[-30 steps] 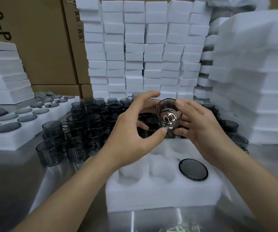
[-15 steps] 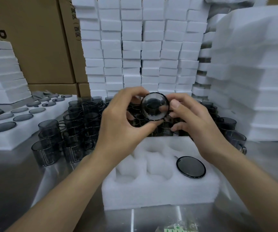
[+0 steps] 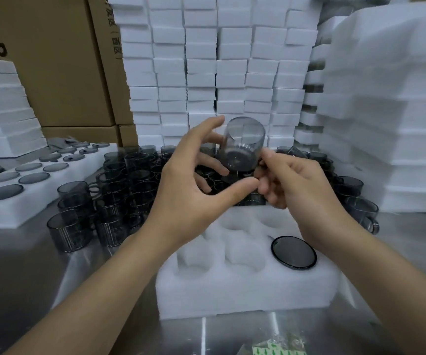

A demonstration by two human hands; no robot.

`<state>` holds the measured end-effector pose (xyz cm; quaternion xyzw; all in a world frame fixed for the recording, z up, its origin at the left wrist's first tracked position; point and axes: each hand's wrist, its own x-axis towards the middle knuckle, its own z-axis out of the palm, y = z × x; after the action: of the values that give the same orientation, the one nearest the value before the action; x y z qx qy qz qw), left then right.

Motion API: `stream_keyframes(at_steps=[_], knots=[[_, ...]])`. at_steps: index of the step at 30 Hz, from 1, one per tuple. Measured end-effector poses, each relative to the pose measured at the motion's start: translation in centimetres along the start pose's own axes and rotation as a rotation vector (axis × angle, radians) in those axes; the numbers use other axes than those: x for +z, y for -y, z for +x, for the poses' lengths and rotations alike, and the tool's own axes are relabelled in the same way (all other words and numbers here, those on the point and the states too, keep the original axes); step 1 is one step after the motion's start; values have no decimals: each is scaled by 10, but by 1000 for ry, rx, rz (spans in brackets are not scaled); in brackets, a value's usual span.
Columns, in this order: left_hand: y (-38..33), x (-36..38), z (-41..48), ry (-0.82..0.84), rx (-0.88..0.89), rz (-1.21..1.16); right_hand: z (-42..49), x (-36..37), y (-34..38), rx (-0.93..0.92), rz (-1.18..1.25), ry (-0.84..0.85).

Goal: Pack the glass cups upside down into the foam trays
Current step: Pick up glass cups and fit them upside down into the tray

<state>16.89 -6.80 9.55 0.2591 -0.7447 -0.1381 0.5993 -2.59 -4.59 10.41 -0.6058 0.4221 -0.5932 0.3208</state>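
Observation:
A smoky grey glass cup (image 3: 244,142) is held base-up above the far edge of the white foam tray (image 3: 232,293). My right hand (image 3: 301,185) pinches it at its lower right side. My left hand (image 3: 189,190) wraps around its left side and underside, fingers spread, thumb under the cup's mouth. One upside-down cup (image 3: 294,252) sits in the tray's front right pocket; the other visible pockets hold nothing. A crowd of loose upright cups (image 3: 130,180) stands behind and left of the tray.
A second foam tray (image 3: 9,213) filled with upside-down cups lies at the left. Stacks of foam blocks (image 3: 219,73) rise behind, more foam (image 3: 399,111) at the right, cardboard boxes (image 3: 60,60) at the back left. A sticker sheet (image 3: 271,349) lies at the front edge.
The cup has been turned from mouth toward me to base-up, and lifted slightly. My left fingers have spread wider around it.

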Motion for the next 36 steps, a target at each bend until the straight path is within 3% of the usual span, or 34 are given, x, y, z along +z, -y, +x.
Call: stream_keyframes(at_steps=[4, 10, 16, 22, 28, 36], knots=[[3, 2, 1, 19, 9, 72, 3, -4, 4, 220, 191, 43], [5, 0, 4, -25, -53, -4, 5, -9, 5, 345, 268, 178], [10, 2, 2, -56, -85, 55, 6, -9, 2, 281, 201, 95], [11, 1, 1, -35, -53, 97, 4, -8, 0, 194, 141, 190], [14, 2, 0, 8, 18, 156, 4, -11, -4, 268, 205, 253], [16, 3, -1, 69, 40, 222, 6, -11, 0, 131, 339, 21]])
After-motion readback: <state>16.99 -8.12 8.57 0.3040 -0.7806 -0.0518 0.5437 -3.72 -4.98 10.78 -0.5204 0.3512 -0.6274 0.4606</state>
